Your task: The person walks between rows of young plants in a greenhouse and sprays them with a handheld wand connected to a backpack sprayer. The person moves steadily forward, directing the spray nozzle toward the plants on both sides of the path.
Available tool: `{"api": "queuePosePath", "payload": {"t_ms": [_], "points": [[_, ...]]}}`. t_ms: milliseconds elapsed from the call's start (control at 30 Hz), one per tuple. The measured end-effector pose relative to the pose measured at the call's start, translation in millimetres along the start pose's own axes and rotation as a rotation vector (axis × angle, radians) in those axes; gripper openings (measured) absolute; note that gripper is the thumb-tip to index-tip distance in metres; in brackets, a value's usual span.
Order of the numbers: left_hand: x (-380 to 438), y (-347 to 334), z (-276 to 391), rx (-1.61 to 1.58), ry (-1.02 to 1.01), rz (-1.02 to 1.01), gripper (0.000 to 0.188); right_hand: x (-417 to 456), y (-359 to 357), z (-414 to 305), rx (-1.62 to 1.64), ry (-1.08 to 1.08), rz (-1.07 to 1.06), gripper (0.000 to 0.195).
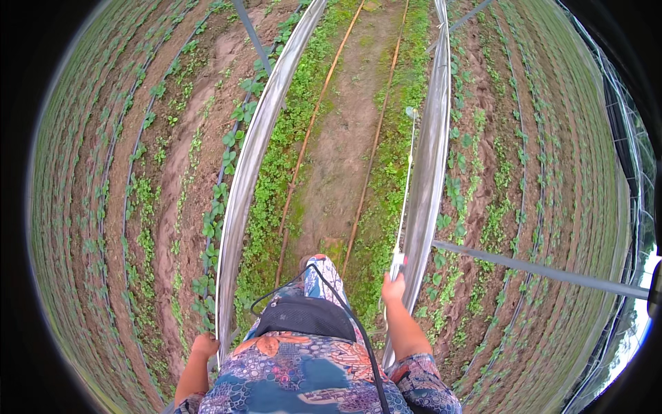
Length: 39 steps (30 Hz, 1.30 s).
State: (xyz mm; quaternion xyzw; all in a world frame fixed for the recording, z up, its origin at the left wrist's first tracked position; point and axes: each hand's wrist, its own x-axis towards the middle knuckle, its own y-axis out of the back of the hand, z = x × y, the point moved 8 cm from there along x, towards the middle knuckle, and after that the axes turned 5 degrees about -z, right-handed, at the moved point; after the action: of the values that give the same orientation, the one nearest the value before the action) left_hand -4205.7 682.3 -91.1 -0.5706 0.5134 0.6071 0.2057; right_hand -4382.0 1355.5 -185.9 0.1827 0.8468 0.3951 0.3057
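My right hand (394, 290) is closed around the white handle (397, 259) of a long, thin spray wand (407, 186). The wand points forward over low weeds, ending in a pale round tip (411, 112). It runs close beside the right-hand plastic sheet (425, 171). My left hand (206, 345) is at the lower left, beside the outer edge of the left-hand plastic sheet (258, 124). Its fingers look curled, but whether they grip the sheet cannot be made out.
A bare dirt path (341, 145) runs ahead between two thin brown strips (320, 103) and green weeds (276, 165). Crop rows with dark drip lines (126, 191) lie on both sides. A metal bar (538, 269) extends right. A black cord (370, 346) hangs over my patterned clothing.
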Motion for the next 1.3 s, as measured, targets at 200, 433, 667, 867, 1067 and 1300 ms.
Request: {"api": "queuePosePath", "payload": {"t_ms": [200, 433, 667, 867, 1067, 1300], "points": [[20, 60, 78, -0.068, -0.085, 0.056, 0.040, -143, 19, 66, -0.143, -0.234, -0.221, 0.039], [56, 108, 151, -0.059, -0.204, 0.039, 0.039, -81, 12, 35, -0.187, -0.237, -0.344, 0.041], [100, 200, 266, -0.057, -0.363, 0.138, 0.036, 141, -32, -108, -0.018, -0.072, -0.128, 0.034], [123, 255, 371, -0.241, -0.483, 0.138, 0.034, 290, -23, -221, 0.040, -0.060, -0.024, 0.037], [106, 279, 440, -0.154, -0.534, 0.006, 0.034, 347, -3, -226, 0.021, -0.053, 0.041, 0.036], [118, 303, 466, -0.135, -0.548, -0.005, 0.034, 434, 8, -262, 0.080, -0.036, 0.026, 0.037]]}}
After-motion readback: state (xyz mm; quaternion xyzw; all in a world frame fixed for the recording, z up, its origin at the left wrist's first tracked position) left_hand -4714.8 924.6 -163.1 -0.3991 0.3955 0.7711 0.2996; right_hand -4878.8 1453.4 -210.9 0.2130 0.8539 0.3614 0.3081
